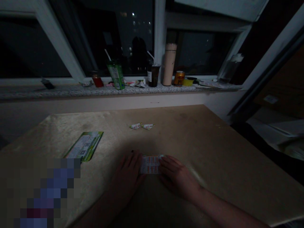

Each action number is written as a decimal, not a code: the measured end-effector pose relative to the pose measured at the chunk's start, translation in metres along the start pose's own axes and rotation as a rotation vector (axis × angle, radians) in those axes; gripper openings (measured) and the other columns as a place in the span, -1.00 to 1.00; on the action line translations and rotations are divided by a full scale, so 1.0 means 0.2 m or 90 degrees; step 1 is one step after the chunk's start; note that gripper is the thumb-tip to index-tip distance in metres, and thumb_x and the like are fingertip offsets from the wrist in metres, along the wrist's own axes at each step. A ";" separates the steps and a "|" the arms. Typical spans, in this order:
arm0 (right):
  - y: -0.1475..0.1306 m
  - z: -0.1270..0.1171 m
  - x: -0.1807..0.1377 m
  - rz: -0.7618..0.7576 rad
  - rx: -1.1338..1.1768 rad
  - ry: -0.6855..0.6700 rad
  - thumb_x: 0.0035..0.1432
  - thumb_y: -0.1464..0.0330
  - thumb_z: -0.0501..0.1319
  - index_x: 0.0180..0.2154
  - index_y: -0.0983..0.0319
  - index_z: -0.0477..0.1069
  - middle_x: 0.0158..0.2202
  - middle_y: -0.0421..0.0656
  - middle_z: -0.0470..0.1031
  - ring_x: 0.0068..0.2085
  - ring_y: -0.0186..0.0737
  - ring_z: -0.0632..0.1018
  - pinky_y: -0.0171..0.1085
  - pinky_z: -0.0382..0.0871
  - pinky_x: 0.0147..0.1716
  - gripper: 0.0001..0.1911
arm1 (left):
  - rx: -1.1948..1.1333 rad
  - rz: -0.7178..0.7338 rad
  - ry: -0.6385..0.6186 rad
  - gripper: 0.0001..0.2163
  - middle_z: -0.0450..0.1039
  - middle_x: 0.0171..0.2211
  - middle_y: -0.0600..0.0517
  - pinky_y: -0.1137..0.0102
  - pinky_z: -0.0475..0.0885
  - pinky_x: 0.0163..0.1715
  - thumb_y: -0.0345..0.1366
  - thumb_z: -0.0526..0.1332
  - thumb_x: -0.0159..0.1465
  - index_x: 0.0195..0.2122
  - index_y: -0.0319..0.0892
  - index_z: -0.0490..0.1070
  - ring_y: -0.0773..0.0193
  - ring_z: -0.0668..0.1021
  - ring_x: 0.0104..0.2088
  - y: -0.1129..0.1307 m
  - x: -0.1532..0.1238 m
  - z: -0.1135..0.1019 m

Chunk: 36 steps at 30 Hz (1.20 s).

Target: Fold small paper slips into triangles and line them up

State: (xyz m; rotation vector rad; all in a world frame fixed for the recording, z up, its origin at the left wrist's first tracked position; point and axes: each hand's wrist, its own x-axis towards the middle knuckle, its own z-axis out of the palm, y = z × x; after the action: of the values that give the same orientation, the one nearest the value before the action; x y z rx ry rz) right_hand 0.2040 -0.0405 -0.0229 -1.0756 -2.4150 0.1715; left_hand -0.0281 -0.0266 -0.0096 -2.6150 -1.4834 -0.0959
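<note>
A small rectangular piece of printed paper [150,164], with rows of orange and dark print, lies on the table between my hands. At its left edge rests my left hand [128,169], palm down, fingers stretched out on the surface. My right hand [174,172] lies over the paper's right end, its fingers extended and flat. The paper's two side edges are partly hidden under the fingers. Beyond it are two small folded paper triangles [135,126] [148,126], side by side, white with green and red print.
A green and white printed sheet [84,146] lies on the left of the table [213,158], near a blurred-out patch. Along the granite sill [137,91] stand a green cup [116,76], a dark cup [153,76], a pale tumbler [169,65], a gold can [179,78] and a red jar [97,81].
</note>
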 end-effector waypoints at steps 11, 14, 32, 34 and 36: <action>-0.03 -0.03 0.02 0.035 -0.032 -0.011 0.16 0.40 0.15 0.00 0.22 0.35 -0.06 -0.06 0.44 0.05 -0.10 0.37 0.02 0.06 0.20 -0.67 | -0.083 0.193 -0.067 -0.53 0.20 0.20 -0.14 0.16 0.14 0.15 -0.14 0.05 0.33 0.20 -0.27 0.16 0.07 0.27 0.18 0.09 0.04 -0.08; -0.03 -0.02 0.02 0.024 -0.027 -0.031 0.17 0.36 0.15 0.03 0.24 0.34 -0.04 -0.03 0.42 0.07 -0.09 0.35 0.01 0.07 0.20 -0.64 | -0.079 0.179 -0.051 -0.51 0.20 0.20 -0.19 0.15 0.15 0.15 -0.10 0.04 0.33 0.18 -0.30 0.18 0.05 0.28 0.18 0.06 0.06 -0.06; 0.08 -0.13 0.09 -0.056 0.125 -0.171 0.19 0.28 0.18 0.09 0.16 0.31 0.12 -0.12 0.36 0.21 -0.19 0.25 -0.07 -0.11 0.25 -0.58 | -0.066 0.252 0.019 -0.73 0.42 0.00 -0.12 0.21 0.33 -0.01 -0.24 0.08 0.36 0.03 -0.21 0.33 0.09 0.46 0.01 -0.03 0.09 -0.04; 0.10 -0.13 0.11 -0.077 0.127 -0.174 0.17 0.25 0.19 0.10 0.19 0.31 0.14 -0.09 0.33 0.19 -0.19 0.27 -0.11 -0.05 0.24 -0.55 | -0.074 0.276 0.036 -0.71 0.40 0.02 -0.16 0.21 0.33 -0.01 -0.24 0.06 0.36 0.06 -0.23 0.31 0.07 0.44 0.03 -0.06 0.09 -0.02; 0.11 -0.13 0.13 -0.090 0.124 -0.173 0.16 0.22 0.20 0.11 0.22 0.30 0.18 -0.05 0.28 0.20 -0.17 0.26 -0.14 -0.02 0.23 -0.51 | -0.093 0.290 0.040 -0.67 0.36 0.07 -0.17 0.22 0.33 0.00 -0.23 0.06 0.36 0.10 -0.23 0.27 0.07 0.42 0.06 -0.08 0.08 -0.01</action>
State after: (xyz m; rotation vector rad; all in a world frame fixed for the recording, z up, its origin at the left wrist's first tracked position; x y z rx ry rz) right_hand 0.2151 -0.0083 0.0032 -0.8357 -2.6358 0.5240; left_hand -0.0331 -0.0049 -0.0049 -2.9617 -0.8599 -0.2422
